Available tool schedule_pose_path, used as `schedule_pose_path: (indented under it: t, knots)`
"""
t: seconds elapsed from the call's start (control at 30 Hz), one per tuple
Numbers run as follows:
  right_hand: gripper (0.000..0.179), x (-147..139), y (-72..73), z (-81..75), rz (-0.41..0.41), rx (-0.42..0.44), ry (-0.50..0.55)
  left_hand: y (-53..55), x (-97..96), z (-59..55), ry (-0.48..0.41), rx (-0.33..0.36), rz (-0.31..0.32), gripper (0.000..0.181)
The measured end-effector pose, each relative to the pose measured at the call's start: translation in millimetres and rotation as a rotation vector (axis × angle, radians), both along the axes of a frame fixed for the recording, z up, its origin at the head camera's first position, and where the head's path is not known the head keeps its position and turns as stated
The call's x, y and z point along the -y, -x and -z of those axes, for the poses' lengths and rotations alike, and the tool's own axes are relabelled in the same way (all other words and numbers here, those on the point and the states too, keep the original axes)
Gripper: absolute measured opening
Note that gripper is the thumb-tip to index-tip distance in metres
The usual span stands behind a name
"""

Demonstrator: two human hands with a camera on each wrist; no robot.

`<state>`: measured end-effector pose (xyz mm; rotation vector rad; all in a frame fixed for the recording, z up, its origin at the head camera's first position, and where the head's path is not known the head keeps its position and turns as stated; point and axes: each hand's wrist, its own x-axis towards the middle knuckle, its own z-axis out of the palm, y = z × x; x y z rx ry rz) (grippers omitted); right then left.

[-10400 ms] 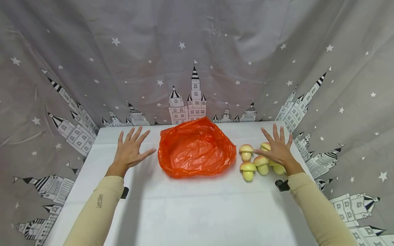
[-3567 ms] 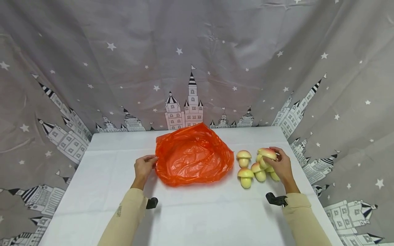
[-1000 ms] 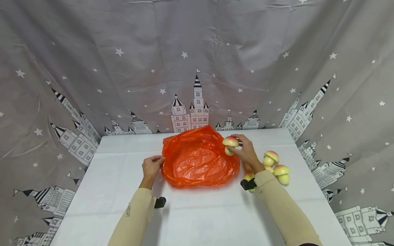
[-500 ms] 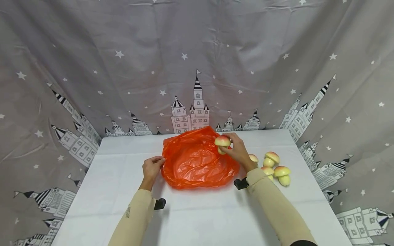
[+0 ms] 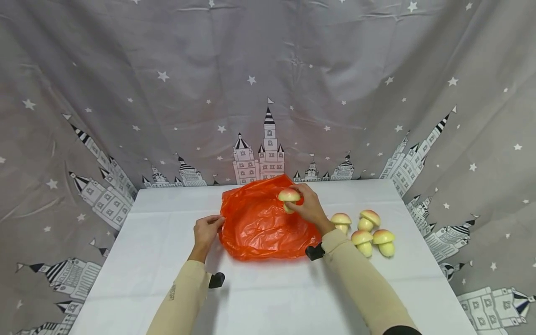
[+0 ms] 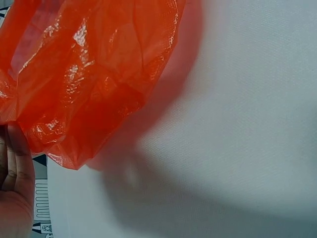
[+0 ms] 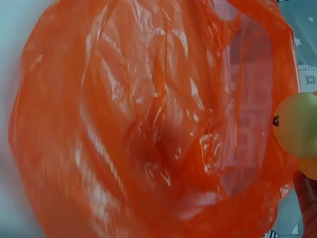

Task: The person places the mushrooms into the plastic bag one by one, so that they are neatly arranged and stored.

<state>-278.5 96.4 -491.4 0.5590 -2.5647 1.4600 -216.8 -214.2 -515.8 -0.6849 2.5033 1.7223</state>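
A red plastic bag lies spread with its mouth open at the middle of the table. My left hand pinches the bag's left rim; in the left wrist view that hand shows at the left edge, fingertips at the red film. My right hand grips a toy mushroom with a reddish-yellow cap over the right part of the bag's opening. In the right wrist view the mushroom's pale stem end shows at the right edge, with a fingertip below it.
Several similar toy mushrooms stand on the white table right of the bag, one partly behind the right forearm. A grey curtain printed with castles and stars hangs behind and at both sides.
The right hand picked up a mushroom from the group and carried it left, over the bag's opening. The left hand moved in earlier to the bag's left rim and stays there.
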Motion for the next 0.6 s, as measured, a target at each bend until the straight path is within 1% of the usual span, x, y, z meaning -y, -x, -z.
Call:
schedule_pose_path:
  t: [0.2,0.33,0.5,0.6]
  knots:
    - [0.048,17,-0.3,3.7,0.024,0.086,0.012,0.9,2.0,-0.6,-0.007,-0.007,-0.005,0.033]
    - [0.05,28,-0.2,7.6,0.028,0.133,0.02,0.6,2.6,0.5,-0.014,0.002,-0.019,0.033]
    - [0.051,39,0.7,12.9,0.026,0.199,0.062,-0.1,2.3,2.5,-0.018,-0.007,-0.018,0.032]
    - [0.052,44,2.2,16.5,0.033,0.229,0.093,-0.6,1.8,1.8,-0.022,-0.014,-0.015,0.031]
